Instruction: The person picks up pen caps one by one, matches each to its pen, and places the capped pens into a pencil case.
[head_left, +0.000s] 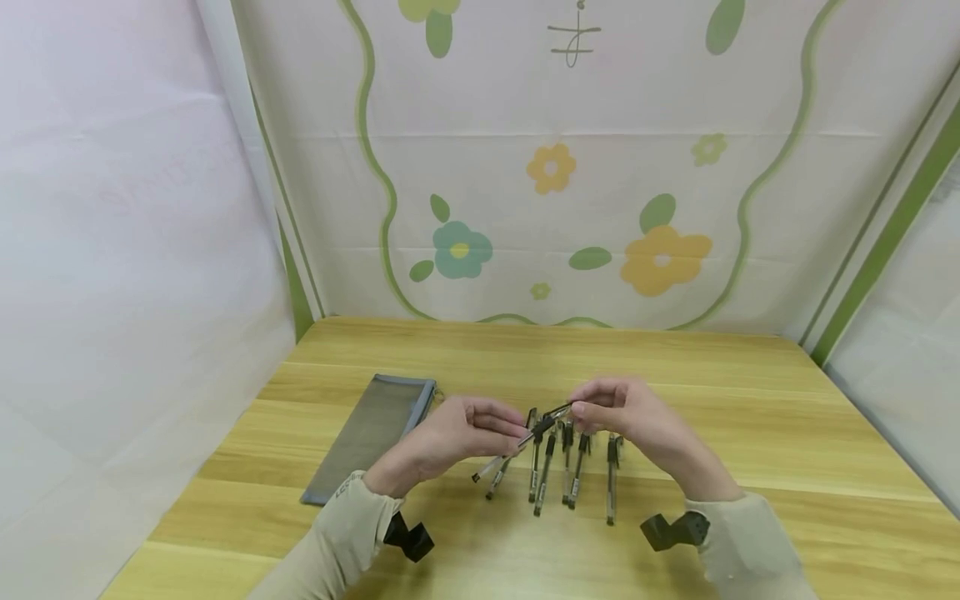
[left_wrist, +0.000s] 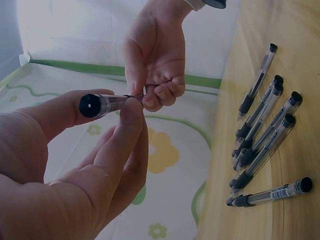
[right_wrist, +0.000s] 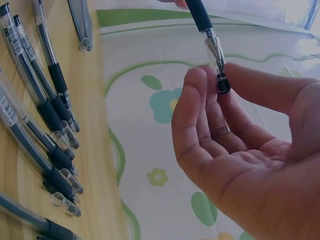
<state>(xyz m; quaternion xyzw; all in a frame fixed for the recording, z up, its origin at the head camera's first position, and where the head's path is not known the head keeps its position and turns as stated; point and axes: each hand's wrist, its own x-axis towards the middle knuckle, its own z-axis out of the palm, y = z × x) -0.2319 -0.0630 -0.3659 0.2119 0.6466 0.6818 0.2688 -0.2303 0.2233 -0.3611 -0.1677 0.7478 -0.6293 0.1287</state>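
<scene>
Held slantwise above the table is a clear-barrelled gel pen (head_left: 542, 427) with a black grip. My left hand (head_left: 461, 435) pinches its barrel between thumb and fingers; the black rear end (left_wrist: 90, 105) points toward the left wrist camera. At the other end, the thumb and fingertips of my right hand (head_left: 630, 417) pinch the clear pen cap (right_wrist: 223, 84) with its black end, and the metal pen tip shows inside it. Below both hands, several similar gel pens (head_left: 611, 483) lie side by side on the table, black grips toward the far side.
A grey mesh zip pouch (head_left: 360, 433) lies flat on the wooden table (head_left: 750, 433), left of the pens. Behind the table hangs a flower-printed cloth (head_left: 585, 192), with white cloth walls at both sides. Black camera mounts (head_left: 408, 536) sit at the wrists.
</scene>
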